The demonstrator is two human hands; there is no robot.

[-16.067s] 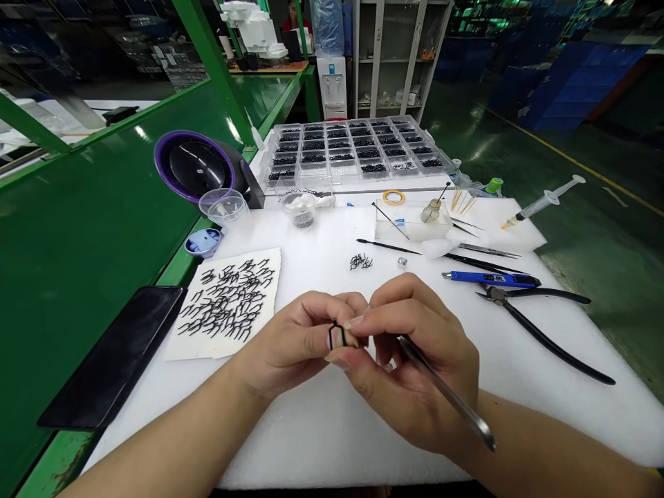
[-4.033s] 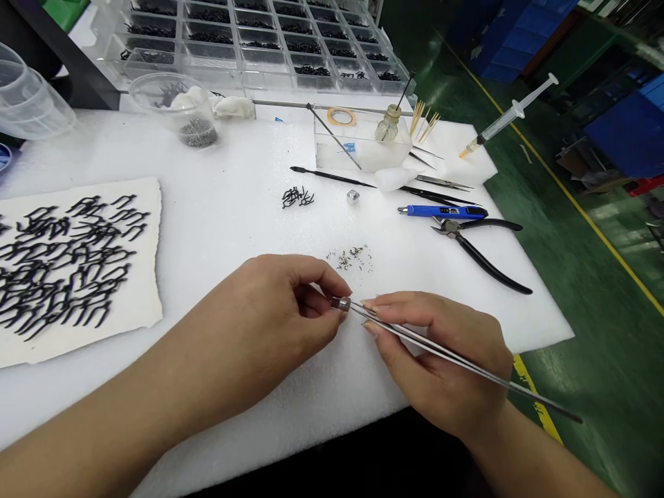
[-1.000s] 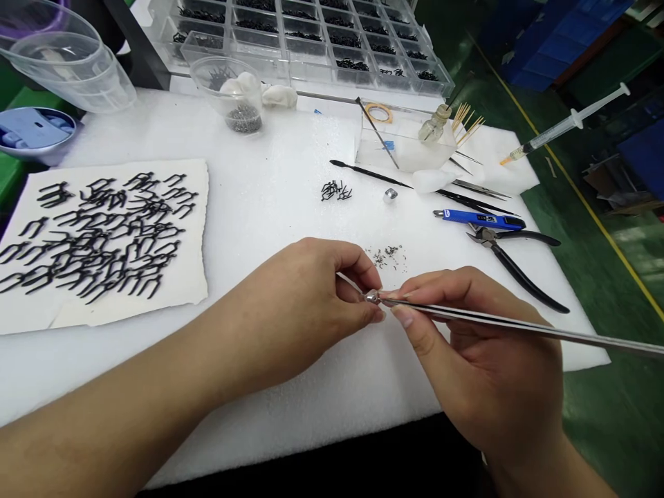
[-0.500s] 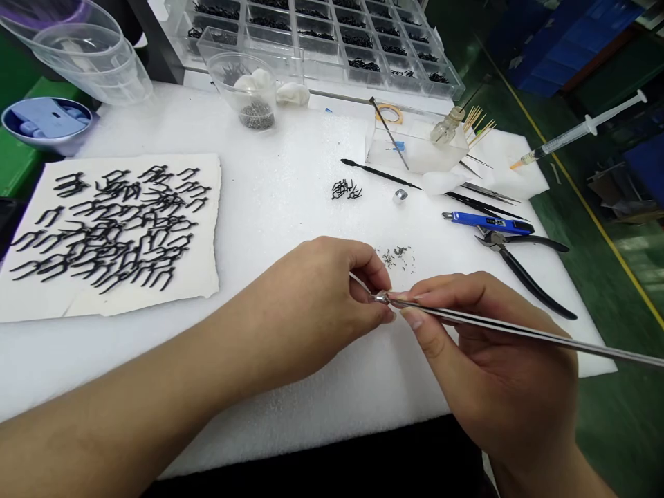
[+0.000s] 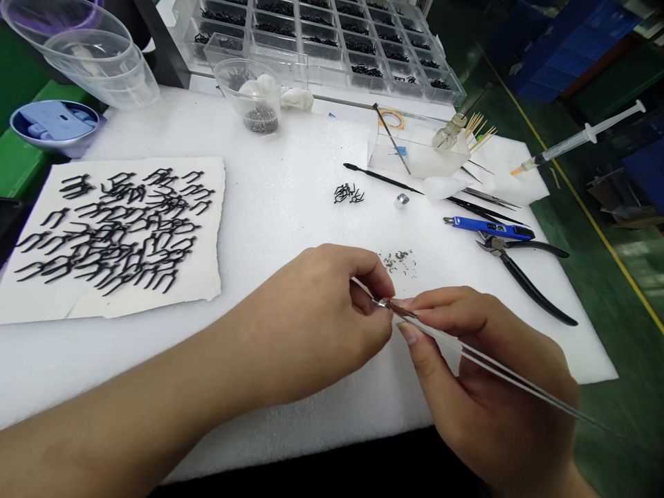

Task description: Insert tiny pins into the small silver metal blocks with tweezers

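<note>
My left hand is closed in a pinch on a small silver metal piece just above the white foam mat. My right hand grips long steel tweezers, and their tips meet the metal piece between my fingertips. A scatter of tiny grey bits lies on the mat just beyond my hands. A second small silver piece and a clump of small black parts rest farther back.
A paper sheet with several black forked parts lies at the left. Black pliers, a blue tool, a syringe and a clear box sit at the right. A compartment tray and plastic cups stand behind.
The tweezers' rear end has swung down toward me, from nearly level to slanting. My hands stay pinched together on the metal piece. The view has shifted slightly.
</note>
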